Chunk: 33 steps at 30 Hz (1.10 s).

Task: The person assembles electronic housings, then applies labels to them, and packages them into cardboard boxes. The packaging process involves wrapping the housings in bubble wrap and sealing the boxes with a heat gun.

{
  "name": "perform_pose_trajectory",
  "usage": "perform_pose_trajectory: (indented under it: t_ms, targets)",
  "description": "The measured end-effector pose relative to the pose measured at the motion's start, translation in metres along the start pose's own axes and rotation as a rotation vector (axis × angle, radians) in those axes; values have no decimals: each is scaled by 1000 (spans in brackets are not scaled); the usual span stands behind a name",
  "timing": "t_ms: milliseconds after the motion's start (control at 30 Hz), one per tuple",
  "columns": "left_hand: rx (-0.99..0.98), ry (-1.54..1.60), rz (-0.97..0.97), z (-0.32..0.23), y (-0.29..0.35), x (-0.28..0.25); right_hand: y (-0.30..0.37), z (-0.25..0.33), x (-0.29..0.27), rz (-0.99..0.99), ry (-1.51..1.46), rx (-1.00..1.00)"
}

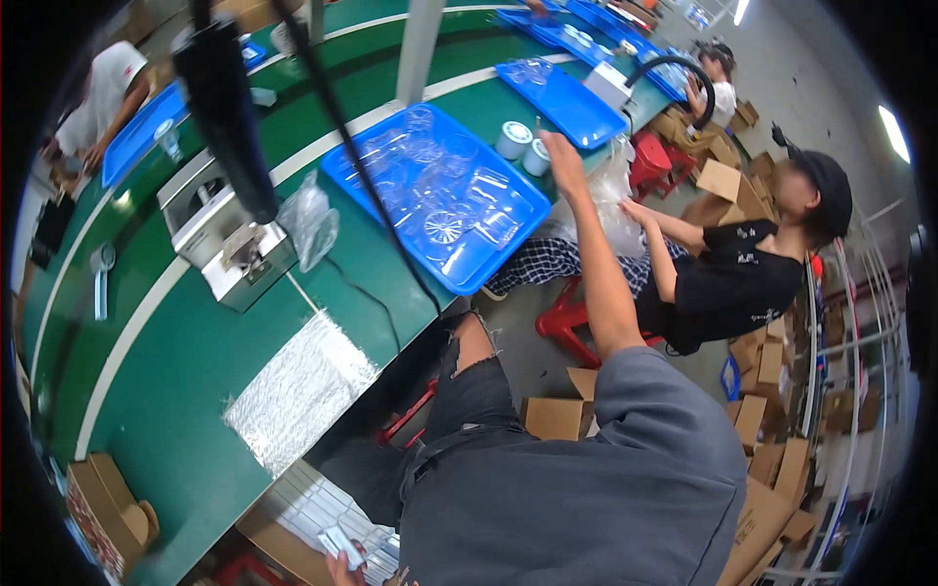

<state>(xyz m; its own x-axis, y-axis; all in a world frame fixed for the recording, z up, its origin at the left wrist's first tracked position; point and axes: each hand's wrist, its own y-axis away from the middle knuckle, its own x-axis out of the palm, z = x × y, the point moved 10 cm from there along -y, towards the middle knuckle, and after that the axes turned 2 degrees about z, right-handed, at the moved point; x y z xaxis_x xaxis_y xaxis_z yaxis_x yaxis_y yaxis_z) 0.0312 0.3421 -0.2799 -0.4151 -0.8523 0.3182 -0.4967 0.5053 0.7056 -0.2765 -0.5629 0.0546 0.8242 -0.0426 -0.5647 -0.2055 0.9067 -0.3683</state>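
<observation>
Left hand (344, 570) pinching pale-blue piece (340, 547), long axis slanting upper-left to lower-right; right hand (564, 164) grip unclear.

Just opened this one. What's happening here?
The person wearing the camera is at a green workbench. Their left hand holds a pale blue piece by an open cardboard box of similar-looking pieces. Their right hand is stretched out beside two round lidded containers; whether it grips anything is unclear. A blue tray of clear plastic parts sits on the bench. On the right, a seated co-worker has their hands at a clear plastic bag.
</observation>
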Motion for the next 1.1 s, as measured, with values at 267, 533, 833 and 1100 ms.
perform_pose_trajectory:
  t_ms: [267, 533, 833, 1100]
  targets:
    - [774, -183, 185, -251, 49, 267, 6, -3, 20, -107, 196, -110]
    - [1104, -1170, 18, -333, -19, 464, 136, 139, -1, 116, -908, -161]
    - [1180, -643, 26, -328, -53, 448, 281, 290, 142, 649, -681, -494]
    - [1237, -347, 114, -359, -47, 436, 258, 291, 200, 324, -572, -543]
